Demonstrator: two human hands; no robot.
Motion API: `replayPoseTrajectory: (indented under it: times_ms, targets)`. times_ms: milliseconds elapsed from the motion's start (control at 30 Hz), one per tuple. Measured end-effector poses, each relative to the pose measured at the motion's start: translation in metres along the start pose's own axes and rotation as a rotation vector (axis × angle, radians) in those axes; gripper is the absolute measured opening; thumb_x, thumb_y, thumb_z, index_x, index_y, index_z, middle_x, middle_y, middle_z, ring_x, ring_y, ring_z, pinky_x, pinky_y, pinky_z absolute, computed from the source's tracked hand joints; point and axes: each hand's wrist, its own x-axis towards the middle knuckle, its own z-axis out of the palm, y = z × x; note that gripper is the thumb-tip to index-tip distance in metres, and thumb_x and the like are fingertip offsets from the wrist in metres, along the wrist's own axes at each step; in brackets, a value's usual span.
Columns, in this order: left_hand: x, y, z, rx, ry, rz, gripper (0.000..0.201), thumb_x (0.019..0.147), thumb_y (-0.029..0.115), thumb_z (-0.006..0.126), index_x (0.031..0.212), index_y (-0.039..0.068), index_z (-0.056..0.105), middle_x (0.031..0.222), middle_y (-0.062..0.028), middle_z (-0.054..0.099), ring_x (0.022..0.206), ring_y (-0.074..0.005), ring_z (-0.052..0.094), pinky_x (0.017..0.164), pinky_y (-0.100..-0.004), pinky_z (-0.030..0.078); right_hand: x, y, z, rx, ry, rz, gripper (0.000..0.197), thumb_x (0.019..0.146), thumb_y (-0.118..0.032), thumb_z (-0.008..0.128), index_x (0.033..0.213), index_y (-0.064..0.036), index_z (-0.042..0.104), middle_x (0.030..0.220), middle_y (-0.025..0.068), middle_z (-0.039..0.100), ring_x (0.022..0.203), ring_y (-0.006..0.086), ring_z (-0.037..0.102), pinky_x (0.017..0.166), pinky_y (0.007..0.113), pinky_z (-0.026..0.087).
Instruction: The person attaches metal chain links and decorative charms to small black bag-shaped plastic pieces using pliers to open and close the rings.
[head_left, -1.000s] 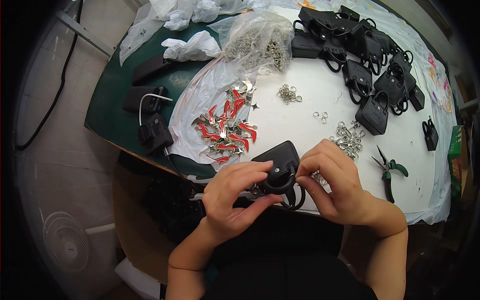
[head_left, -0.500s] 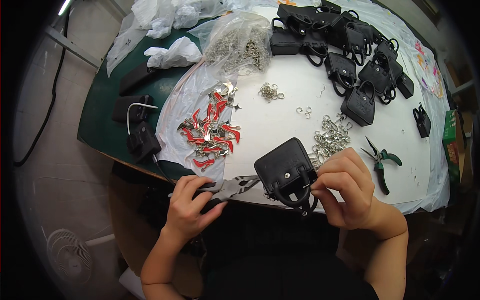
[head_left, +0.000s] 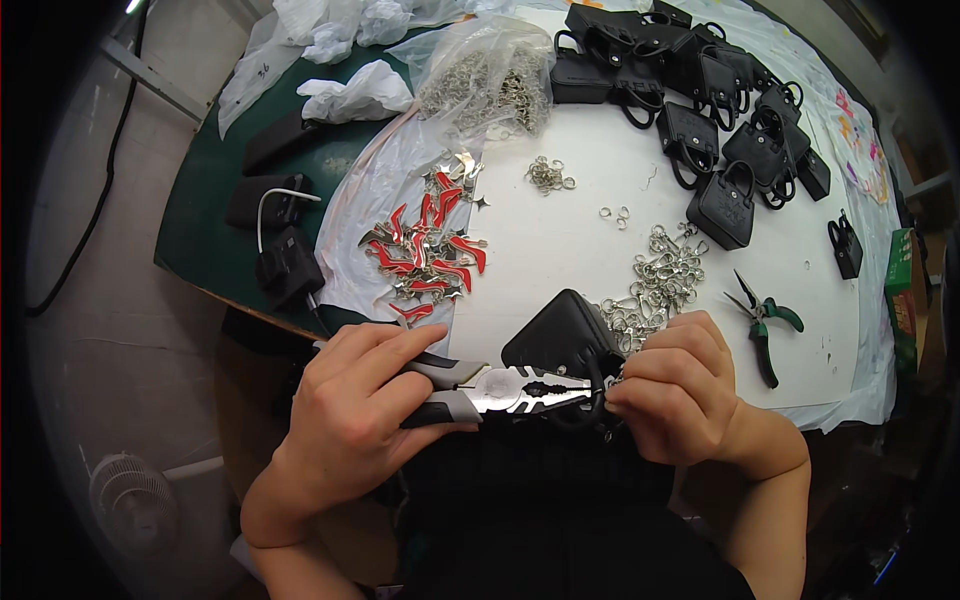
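My left hand [head_left: 355,415] is closed round the grey and black handles of a pair of pliers [head_left: 500,389]. The jaws reach right, with their tips at the handle of a black mini handbag [head_left: 560,335]. My right hand [head_left: 680,395] pinches the bag at its handle, where a small bit of metal shows by the fingertips. What exactly lies between those fingers is too small to tell. The bag is tilted over the near table edge, its lower part partly hidden behind the pliers. Just beyond it lies a heap of silver clasps [head_left: 665,275].
Red high-heel shoe charms [head_left: 425,245] lie on plastic at the left. A bag of metal fittings [head_left: 490,85] and several black mini handbags [head_left: 720,205] are farther back. Green-handled pliers [head_left: 762,325] rest at the right. Small rings [head_left: 548,175] lie mid-table. Black devices [head_left: 288,265] stand far left.
My left hand has brought the pliers right, up to the handbag's handle. The handbag has tipped slightly and dropped a little, while my right hand keeps its pinch.
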Motion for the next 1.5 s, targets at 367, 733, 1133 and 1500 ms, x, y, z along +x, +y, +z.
replayPoseTrajectory:
  times_ms: [367, 733, 1133, 1500]
  targets:
    - [0.006, -0.002, -0.006, 0.059, 0.006, 0.108, 0.046, 0.051, 0.029, 0.086, 0.065, 0.002, 0.051, 0.104, -0.0136, 0.071, 0.087, -0.0314, 0.065, 0.071, -0.0405, 0.051, 0.004, 0.004, -0.001, 0.084, -0.022, -0.025, 0.021, 0.068, -0.006, 0.078, 0.084, -0.0038, 0.064, 0.082, 0.0056, 0.062, 0.07, 0.0208, 0.06, 0.062, 0.033, 0.044]
    - [0.019, -0.016, -0.002, 0.103, -0.106, 0.059, 0.047, 0.056, 0.023, 0.086, 0.091, 0.004, 0.059, 0.092, -0.0096, 0.061, 0.08, -0.0285, 0.058, 0.074, -0.0395, 0.047, -0.004, 0.01, -0.011, 0.161, -0.104, 0.131, 0.035, 0.071, -0.012, 0.085, 0.098, -0.0021, 0.066, 0.091, 0.008, 0.063, 0.078, 0.0256, 0.061, 0.068, 0.035, 0.047]
    - [0.028, -0.026, 0.003, 0.238, -0.248, 0.036, 0.043, 0.068, 0.021, 0.082, 0.102, 0.004, 0.062, 0.098, -0.0111, 0.059, 0.091, -0.0319, 0.057, 0.079, -0.0411, 0.045, -0.159, 0.034, -0.109, -0.6, -0.448, 0.876, 0.079, 0.08, -0.019, 0.076, 0.144, 0.0071, 0.038, 0.147, 0.0218, 0.041, 0.137, 0.0394, 0.037, 0.114, 0.044, 0.032]
    - [0.026, -0.028, 0.006, 0.128, -0.118, 0.081, 0.038, 0.067, 0.029, 0.083, 0.086, 0.007, 0.059, 0.072, -0.0065, 0.058, 0.068, -0.0266, 0.06, 0.065, -0.0383, 0.042, -0.063, 0.003, -0.089, -0.067, -0.35, 0.664, 0.055, 0.071, -0.012, 0.083, 0.116, 0.0038, 0.057, 0.103, 0.0156, 0.059, 0.087, 0.0306, 0.06, 0.077, 0.037, 0.049]
